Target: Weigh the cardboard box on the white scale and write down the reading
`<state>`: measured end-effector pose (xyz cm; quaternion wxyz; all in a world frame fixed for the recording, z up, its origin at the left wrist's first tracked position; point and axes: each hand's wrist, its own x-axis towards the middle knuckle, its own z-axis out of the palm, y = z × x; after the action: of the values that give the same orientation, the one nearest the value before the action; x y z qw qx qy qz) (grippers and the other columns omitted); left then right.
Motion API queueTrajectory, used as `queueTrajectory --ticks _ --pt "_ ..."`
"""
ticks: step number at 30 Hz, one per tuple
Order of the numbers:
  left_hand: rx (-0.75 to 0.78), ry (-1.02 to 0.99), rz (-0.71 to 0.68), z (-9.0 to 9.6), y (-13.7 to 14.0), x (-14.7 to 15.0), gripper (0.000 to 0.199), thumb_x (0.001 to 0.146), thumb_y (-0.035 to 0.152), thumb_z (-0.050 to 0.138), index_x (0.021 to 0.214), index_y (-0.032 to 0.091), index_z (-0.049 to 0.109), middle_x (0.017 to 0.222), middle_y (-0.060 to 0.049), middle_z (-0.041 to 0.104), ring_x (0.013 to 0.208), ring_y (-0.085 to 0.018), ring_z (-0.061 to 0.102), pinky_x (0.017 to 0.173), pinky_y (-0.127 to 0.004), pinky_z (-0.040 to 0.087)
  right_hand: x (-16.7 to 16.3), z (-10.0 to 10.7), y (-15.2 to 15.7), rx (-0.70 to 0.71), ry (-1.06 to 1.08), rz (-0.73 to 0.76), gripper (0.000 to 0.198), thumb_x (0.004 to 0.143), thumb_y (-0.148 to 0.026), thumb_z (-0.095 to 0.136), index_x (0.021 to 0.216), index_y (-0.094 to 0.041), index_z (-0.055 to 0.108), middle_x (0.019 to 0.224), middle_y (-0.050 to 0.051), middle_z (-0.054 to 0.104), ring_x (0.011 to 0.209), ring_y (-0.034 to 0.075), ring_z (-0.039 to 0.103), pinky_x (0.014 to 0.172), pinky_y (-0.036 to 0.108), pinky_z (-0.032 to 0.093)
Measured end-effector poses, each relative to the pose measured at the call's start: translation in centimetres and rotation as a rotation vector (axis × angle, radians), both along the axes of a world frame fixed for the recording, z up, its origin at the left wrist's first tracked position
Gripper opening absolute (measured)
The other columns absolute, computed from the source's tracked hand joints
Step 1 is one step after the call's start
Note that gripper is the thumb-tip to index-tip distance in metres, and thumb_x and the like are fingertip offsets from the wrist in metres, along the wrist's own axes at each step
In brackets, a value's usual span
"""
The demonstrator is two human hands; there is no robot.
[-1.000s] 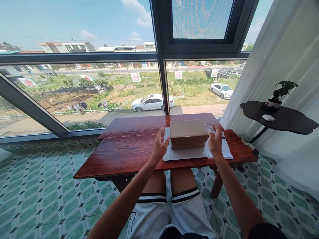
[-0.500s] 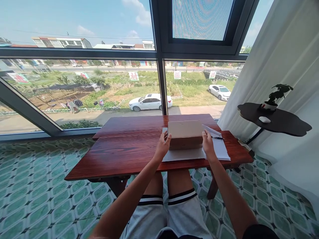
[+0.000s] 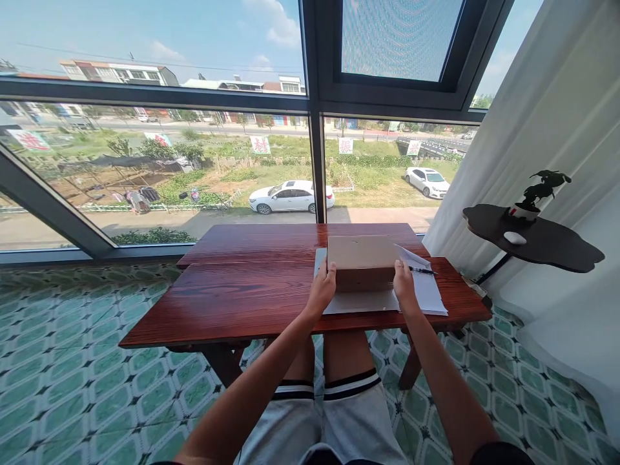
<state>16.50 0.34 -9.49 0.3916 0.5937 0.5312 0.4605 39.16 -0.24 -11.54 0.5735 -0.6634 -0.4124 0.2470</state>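
A brown cardboard box [image 3: 361,253] sits near the front of the dark red wooden table [image 3: 252,290], its lid side up. My left hand [image 3: 323,287] grips its left end, fingers along the side. On the opposite end, my right hand [image 3: 403,283] holds the box with the thumb near the top edge. Under and in front of the box lies a flat light-grey sheet or slab [image 3: 361,301]; most of it is covered. White papers [image 3: 427,294] lie just right of my right hand, with a dark pen [image 3: 422,270] across them.
To the right, a small black side table [image 3: 537,242] carries a potted plant [image 3: 535,194] and a white rounded object [image 3: 514,238]. A white curtain [image 3: 508,129] hangs behind it. Large windows with dark frames [image 3: 317,168] rise beyond the wooden table.
My left hand has shifted slightly right and its fingers now lie closer against the box's end. The box stays nearly in place; the view has tilted a little.
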Motion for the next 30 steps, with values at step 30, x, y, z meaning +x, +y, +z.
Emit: queueTrajectory --ticks 30 --pt "0.068 0.018 0.104 1.8 0.0 -4.6 0.055 0.1 0.044 0.033 0.145 0.02 0.051 0.157 -0.01 0.047 0.149 -0.026 0.039 0.124 -0.043 0.027 -5.4 3.7 -0.4 -0.056 -0.001 0.093 0.07 0.084 -0.058 0.046 0.137 -0.012 0.055 0.137 0.018 0.059 0.128 0.036 0.054 0.109 0.049 0.039"
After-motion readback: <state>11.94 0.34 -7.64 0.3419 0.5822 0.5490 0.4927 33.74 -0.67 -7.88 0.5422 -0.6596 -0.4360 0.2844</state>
